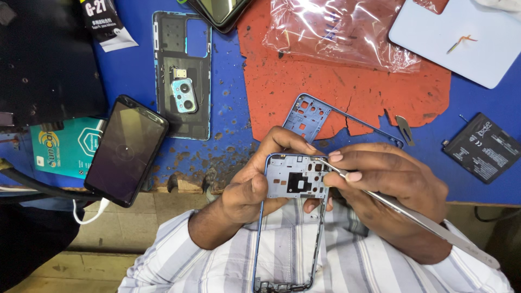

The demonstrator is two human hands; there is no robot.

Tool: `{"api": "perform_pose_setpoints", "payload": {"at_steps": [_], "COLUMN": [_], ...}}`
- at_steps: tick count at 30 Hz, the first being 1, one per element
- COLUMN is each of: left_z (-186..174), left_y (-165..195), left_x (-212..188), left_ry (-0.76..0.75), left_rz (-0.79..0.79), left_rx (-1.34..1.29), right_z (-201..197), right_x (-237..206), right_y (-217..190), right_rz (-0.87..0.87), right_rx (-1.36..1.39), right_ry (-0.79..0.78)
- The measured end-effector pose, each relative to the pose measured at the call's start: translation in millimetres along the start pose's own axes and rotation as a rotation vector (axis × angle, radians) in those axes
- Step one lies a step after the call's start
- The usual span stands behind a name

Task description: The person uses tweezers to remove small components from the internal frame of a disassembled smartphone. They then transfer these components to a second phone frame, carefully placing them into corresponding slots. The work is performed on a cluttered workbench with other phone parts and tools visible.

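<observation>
Above the counter's point(228, 108) near edge, the left hand point(255, 184) curled around a blue phone mid-frame point(296, 179), fingers clamped on its upper end, thumb arched over the top. The frame hung down over a striped shirt point(282, 255). The right hand point(385, 184), knuckles up, pinched metal tweezers point(412, 214), their tips touching the frame's top right corner. A second frame piece point(312, 115) lay just beyond on the counter.

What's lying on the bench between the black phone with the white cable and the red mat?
In the head view, an opened phone back cover with its camera module showing lies on the blue bench between the black phone and the red mat.
</observation>
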State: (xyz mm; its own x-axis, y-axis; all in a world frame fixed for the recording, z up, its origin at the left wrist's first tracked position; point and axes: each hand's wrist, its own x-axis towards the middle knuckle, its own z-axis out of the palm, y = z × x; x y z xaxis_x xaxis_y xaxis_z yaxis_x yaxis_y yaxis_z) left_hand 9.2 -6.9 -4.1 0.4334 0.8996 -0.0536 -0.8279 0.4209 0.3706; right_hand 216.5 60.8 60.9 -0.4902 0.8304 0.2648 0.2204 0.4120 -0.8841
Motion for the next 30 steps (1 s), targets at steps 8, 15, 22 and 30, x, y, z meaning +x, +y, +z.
{"api": "perform_pose_setpoints", "payload": {"at_steps": [8, 15, 22, 30], "left_z": [1, 1, 1, 1], "left_y": [4, 3, 5, 4], "left_x": [0, 0, 0, 2], "left_ry": [-0.017, -0.02, -0.02, -0.024], "left_rz": [-0.026, -0.025, -0.026, -0.023], "left_rx": [-0.01, -0.056, -0.065, -0.084], "right_z": [-3, 5, 4, 5], "right_x": [-4, -1, 1, 2], "right_y": [4, 11, 3, -4], "right_rz": [-0.104, -0.205, -0.18, -0.136], "right_rx": [-0.131, -0.136, -0.169, -0.153], "right_ry": [-0.036, 0.038, 0.034, 0.031]}}
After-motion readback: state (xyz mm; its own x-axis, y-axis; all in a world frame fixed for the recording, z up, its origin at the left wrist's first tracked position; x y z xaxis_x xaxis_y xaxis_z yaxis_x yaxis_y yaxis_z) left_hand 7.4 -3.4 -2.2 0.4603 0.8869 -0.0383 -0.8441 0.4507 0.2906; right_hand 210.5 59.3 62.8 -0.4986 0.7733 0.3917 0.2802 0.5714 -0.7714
